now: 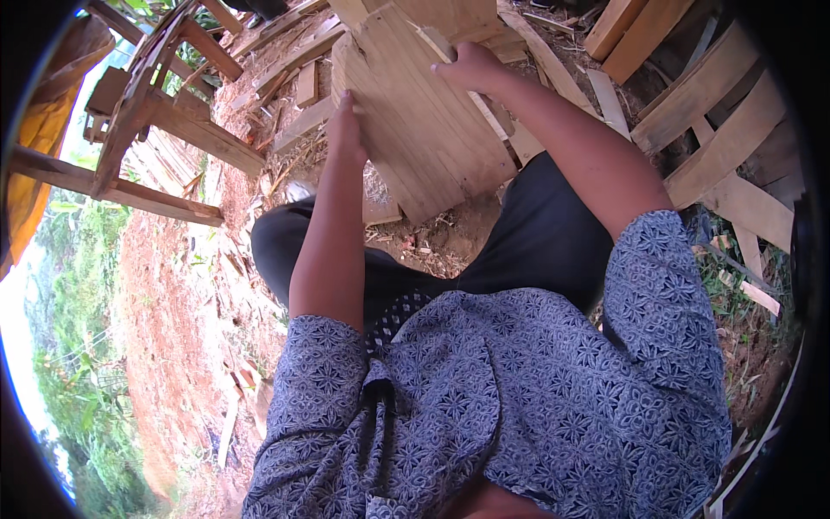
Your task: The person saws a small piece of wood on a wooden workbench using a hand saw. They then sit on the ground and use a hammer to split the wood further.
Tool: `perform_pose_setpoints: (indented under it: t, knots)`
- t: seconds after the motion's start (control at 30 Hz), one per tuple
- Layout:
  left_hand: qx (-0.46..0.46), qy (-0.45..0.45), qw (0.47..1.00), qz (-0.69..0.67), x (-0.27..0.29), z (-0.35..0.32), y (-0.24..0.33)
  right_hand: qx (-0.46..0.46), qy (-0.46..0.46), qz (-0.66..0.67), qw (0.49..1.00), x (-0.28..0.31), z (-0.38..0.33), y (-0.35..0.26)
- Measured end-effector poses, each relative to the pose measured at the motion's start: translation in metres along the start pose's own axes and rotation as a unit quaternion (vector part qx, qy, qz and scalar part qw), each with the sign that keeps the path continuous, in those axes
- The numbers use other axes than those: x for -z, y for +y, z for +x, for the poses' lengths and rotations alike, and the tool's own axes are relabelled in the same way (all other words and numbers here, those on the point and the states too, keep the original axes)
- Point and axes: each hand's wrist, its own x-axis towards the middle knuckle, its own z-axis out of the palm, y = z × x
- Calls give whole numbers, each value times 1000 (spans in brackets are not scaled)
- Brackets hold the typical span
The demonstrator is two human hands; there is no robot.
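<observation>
A wide pale wooden board made of several joined slats stands tilted in front of my knees, its lower corner on the dirt. My left hand presses flat against the board's left edge. My right hand rests on its upper right part, fingers curled over a slat edge. Both forearms reach up from my blue patterned shirt.
A rough wooden frame of dark beams stands at the left. Loose planks and offcuts lie piled at the right and behind the board. Red dirt with wood chips and grass slopes away at the left.
</observation>
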Motion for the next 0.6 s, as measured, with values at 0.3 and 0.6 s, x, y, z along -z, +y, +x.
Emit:
perform_pose_setpoints:
  t: [0.3, 0.6]
  knots:
    - [3, 87, 988, 128, 32, 42, -90, -142, -92, -142, 975, -81, 0, 40]
    - [180, 90, 965, 168, 53, 31, -176, -203, -137, -223, 944, -148, 5, 82]
